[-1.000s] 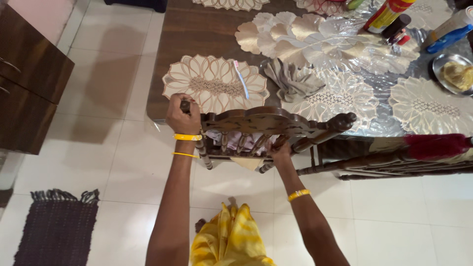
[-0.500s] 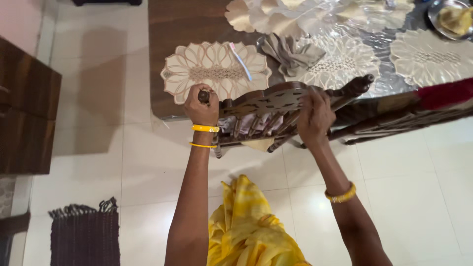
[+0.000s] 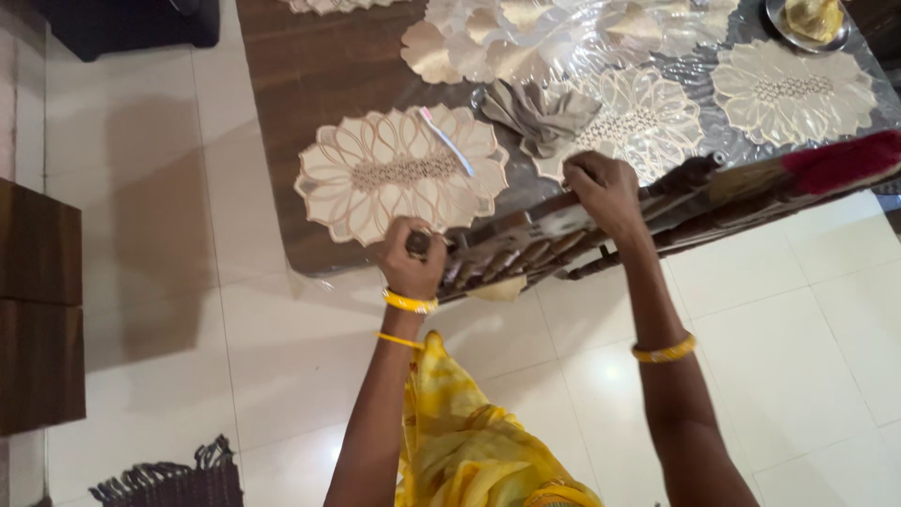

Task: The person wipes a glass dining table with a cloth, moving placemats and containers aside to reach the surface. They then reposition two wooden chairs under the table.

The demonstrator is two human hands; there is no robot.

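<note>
Your left hand (image 3: 410, 258) is closed in a full grip round the left corner post of the carved wooden chair (image 3: 526, 246), which stands hard against the near edge of the counter (image 3: 310, 113), just below the flower-shaped placemat (image 3: 399, 171). The chair's top rail runs as the long axis from that post up and to the right. Your right hand (image 3: 605, 188) is clamped over the rail farther along, short of the right post, so both hands hold the chair, one toward each end.
</note>
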